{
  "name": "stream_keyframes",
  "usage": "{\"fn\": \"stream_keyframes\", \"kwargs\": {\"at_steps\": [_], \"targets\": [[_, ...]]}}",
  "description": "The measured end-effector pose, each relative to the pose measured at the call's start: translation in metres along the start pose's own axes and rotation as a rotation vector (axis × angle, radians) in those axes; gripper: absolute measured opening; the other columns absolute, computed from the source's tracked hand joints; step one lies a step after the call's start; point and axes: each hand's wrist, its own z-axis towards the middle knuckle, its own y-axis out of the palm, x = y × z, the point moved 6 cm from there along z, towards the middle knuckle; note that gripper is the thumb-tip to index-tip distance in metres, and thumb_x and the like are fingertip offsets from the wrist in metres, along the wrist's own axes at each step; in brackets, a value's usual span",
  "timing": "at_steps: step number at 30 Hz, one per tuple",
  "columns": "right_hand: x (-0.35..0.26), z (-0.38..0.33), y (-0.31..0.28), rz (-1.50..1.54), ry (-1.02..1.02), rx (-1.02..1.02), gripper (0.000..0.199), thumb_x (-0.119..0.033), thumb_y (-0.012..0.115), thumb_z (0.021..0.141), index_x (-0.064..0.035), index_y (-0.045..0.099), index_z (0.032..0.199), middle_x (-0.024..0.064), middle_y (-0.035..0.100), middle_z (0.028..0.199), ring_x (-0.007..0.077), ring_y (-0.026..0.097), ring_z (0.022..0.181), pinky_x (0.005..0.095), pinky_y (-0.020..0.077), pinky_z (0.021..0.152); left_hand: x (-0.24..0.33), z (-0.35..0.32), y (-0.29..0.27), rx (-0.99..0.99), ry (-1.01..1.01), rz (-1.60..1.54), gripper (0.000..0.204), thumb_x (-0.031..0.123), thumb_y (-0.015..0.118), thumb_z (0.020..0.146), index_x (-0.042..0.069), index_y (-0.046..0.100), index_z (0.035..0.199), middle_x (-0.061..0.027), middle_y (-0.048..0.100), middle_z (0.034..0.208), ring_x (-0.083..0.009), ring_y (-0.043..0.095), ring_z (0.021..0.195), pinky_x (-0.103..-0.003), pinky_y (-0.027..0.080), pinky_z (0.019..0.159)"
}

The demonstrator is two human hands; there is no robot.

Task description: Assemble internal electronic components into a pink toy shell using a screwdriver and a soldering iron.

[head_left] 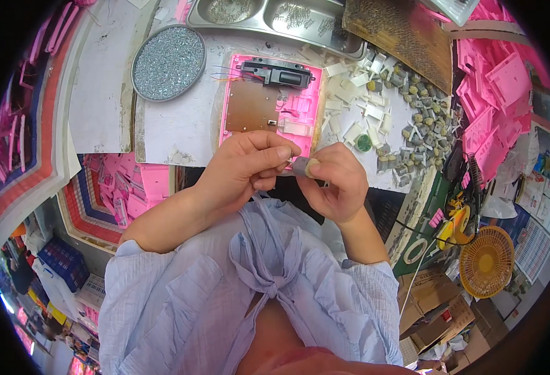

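My right hand [336,181] pinches a small grey block-like part [300,165] with a pale yellowish end, between thumb and fingers. My left hand [253,161] meets it at its left end, thumb and forefinger pressed together on something tiny that I cannot make out. Just beyond both hands lies a pink plastic housing [318,100]. Fitted in it are a black mechanism [278,73] across the far end, a brown board [250,103] and a whitish piece [295,129]. Thin coloured wires stick out at the mechanism's left.
A round tray of screws [169,64] stands at the far left, a metal tray [250,24] of small parts behind. White plastic pieces [352,94] and many grey parts [412,100] lie to the right. Pink panels [497,94] heap at far right; more fill a bin [131,190] at left.
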Motion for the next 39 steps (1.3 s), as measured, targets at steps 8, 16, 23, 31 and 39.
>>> {"fn": "stream_keyframes", "kwargs": {"at_steps": [8,16,23,31,39], "targets": [[-0.001,-0.001,-0.002,-0.051,-0.004,0.016,0.046,0.007,0.081,0.069,-0.0079,0.061,0.108,0.0087,0.066,0.083,0.0274,0.064,0.068,0.0341,0.05,0.057,0.007,-0.005,0.004,-0.083,0.06,0.105,0.018,0.009,0.065,0.099,0.001,0.07,0.114,0.0001,0.067,0.095,-0.0021,0.053,0.075,-0.02,0.041,0.057],[0.002,0.0,0.002,-0.031,0.011,0.096,0.05,0.005,0.082,0.069,-0.0081,0.06,0.112,0.0113,0.069,0.089,0.0294,0.066,0.071,0.0348,0.0523,0.06,0.023,-0.006,0.016,0.063,0.579,0.521,0.016,0.001,0.066,0.095,-0.001,0.069,0.111,-0.0025,0.068,0.095,-0.0067,0.063,0.085,-0.021,0.052,0.073],[-0.005,0.024,-0.006,-0.197,-0.101,-0.132,0.038,0.001,0.082,0.075,-0.0051,0.065,0.109,0.0127,0.071,0.093,0.0278,0.068,0.074,0.0333,0.0537,0.06,0.046,-0.016,0.022,0.161,0.91,1.103,0.013,-0.003,0.07,0.088,0.003,0.07,0.099,-0.0079,0.065,0.086,-0.0132,0.053,0.066,-0.028,0.041,0.056],[-0.003,0.017,-0.007,-0.126,0.26,-0.249,0.037,0.0,0.082,0.076,-0.0031,0.065,0.109,0.0106,0.071,0.09,0.0255,0.069,0.074,0.0352,0.0548,0.061,0.047,-0.01,0.022,0.115,0.83,1.17,0.013,-0.001,0.071,0.087,0.002,0.07,0.1,-0.0085,0.065,0.086,-0.0178,0.057,0.068,-0.029,0.045,0.058],[-0.003,0.007,-0.013,-0.182,0.04,-0.146,0.045,0.0,0.082,0.075,-0.0024,0.062,0.114,0.0109,0.07,0.091,0.028,0.069,0.074,0.0365,0.055,0.061,0.044,-0.011,0.031,0.103,0.844,1.228,0.026,0.0,0.072,0.087,0.004,0.073,0.112,-0.0097,0.069,0.093,-0.0195,0.061,0.073,-0.03,0.05,0.064]]}}
